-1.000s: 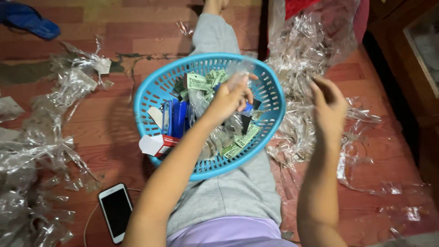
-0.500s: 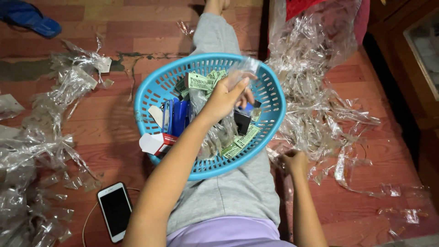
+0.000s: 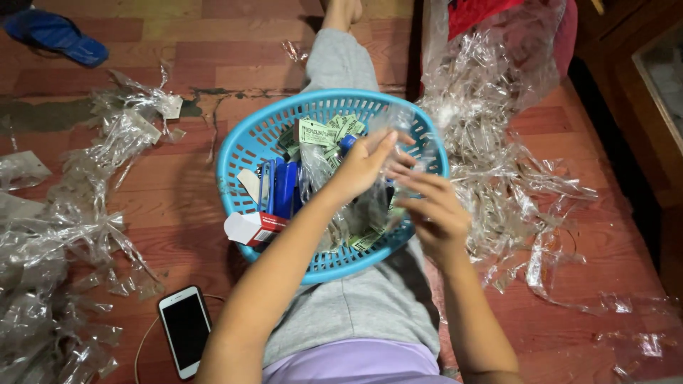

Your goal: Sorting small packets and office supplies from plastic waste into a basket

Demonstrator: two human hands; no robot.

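Clear packet is being pinched by both hands, left and right, above one blue basket on a red wooden floor.

A white phone lies face up on the red wooden floor at the lower left of the frame, below my arm. A blue slipper sits at the upper left. Dark wooden furniture stands along the right edge.
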